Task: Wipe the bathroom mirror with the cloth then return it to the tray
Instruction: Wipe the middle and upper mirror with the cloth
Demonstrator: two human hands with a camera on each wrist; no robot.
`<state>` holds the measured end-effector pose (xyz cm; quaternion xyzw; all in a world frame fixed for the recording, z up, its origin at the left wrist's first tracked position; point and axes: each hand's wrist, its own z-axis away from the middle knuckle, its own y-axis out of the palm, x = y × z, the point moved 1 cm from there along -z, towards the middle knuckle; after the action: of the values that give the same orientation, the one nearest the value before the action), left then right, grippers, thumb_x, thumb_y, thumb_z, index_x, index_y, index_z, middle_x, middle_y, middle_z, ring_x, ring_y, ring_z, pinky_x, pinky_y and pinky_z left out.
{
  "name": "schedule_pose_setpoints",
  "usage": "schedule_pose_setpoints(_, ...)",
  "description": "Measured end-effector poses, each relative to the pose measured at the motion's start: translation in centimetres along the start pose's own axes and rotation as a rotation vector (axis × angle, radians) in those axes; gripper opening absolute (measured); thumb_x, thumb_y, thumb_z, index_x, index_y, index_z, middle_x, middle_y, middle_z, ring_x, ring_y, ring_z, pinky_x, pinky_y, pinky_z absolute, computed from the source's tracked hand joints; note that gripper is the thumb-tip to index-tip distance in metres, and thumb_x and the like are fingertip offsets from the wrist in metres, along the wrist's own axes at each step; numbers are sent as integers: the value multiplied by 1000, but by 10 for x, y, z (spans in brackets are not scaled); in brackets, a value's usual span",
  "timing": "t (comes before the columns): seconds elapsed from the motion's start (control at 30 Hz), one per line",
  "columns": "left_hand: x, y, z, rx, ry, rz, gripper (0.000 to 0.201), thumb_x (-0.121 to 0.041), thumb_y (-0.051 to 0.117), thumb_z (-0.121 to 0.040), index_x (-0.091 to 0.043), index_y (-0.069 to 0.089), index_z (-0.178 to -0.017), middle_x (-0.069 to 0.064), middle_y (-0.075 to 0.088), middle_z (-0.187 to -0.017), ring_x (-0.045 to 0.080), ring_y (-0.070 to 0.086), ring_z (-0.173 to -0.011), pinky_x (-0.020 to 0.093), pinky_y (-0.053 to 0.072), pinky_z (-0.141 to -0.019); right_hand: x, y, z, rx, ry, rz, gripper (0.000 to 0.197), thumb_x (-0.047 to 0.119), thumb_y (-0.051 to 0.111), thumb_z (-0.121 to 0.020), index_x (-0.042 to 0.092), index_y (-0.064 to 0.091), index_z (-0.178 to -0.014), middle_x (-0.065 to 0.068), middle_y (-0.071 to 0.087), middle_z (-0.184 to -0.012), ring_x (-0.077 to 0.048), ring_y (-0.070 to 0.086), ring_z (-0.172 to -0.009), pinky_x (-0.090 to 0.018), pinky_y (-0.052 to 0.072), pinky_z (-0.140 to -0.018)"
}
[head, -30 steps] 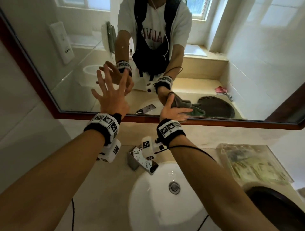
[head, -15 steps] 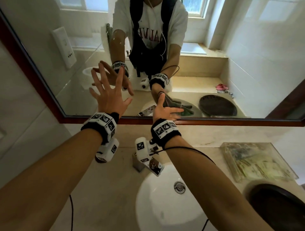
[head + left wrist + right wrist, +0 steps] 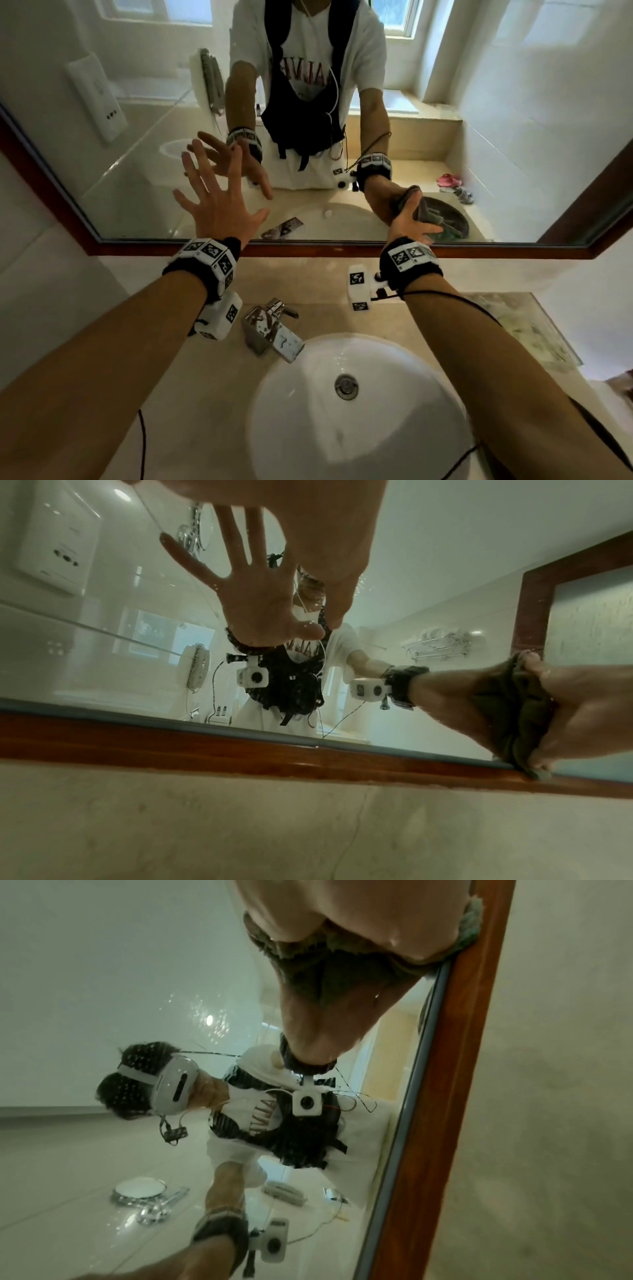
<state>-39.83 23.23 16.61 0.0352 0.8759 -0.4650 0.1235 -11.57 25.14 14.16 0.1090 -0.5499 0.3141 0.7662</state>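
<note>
The cloth (image 3: 428,214) is being pressed by the right hand (image 3: 409,222) at the mirror (image 3: 513,137)'s lower edge; the left hand (image 3: 219,209) is being held spread, empty. Snagging on the frame (image 3: 308,248) is being risked.

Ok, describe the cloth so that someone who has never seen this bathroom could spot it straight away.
Start at the big wall mirror with the reddish wooden frame above the white sink. Follow the bottom edge of the glass rightward to the right hand, which presses a bunched cloth against the glass just above the frame. It is the only soft, dark grey-green thing there; the left hand is spread and holds nothing.
</note>
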Motion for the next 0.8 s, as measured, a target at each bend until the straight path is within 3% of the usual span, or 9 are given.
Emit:
schedule_pose_setpoints(0.27,7,-2,6,41,-12,-46,119,-57,76,-69,-42,-12,-148,21,-15,-157,42,-11,-143,75,17,-102,-10,8,6,20,-44,-53,101,70,40,-89,10,-9,-154,-22,3,-161,-38,12,-148,-46,10,-118)
schedule_pose_setpoints(0.43,30,-4,2,25,-20,-49,119,-65,71,-69,-41,-14,-148,21,-15,-157,43,-10,-143,74,16,-104,-23,32,27,35,-81,-75,101,66,43,-90,9,-10,-154,-23,0,-161,-37,6,-149,-45,6,-119)
schedule_pose_setpoints(0.67,75,-4,-15,-33,0,-48,121,-68,70,-67,-41,-16,-148,25,-8,-157,46,-5,-143,74,20,-102,-45,88,97,58,-116,-129,103,60,51,-90,6,-9,-154,-24,-1,-160,-38,3,-148,-46,6,-119)
schedule_pose_setpoints(0.8,111,-9,-24,-44,0,-58,115,-64,72,-69,-40,-6,-150,27,-4,-157,47,-2,-143,74,21,-101,-61,129,151,121,-104,-147,105,57,55,-89,6,-12,-153,-24,-6,-160,-35,-2,-149,-42,2,-118)
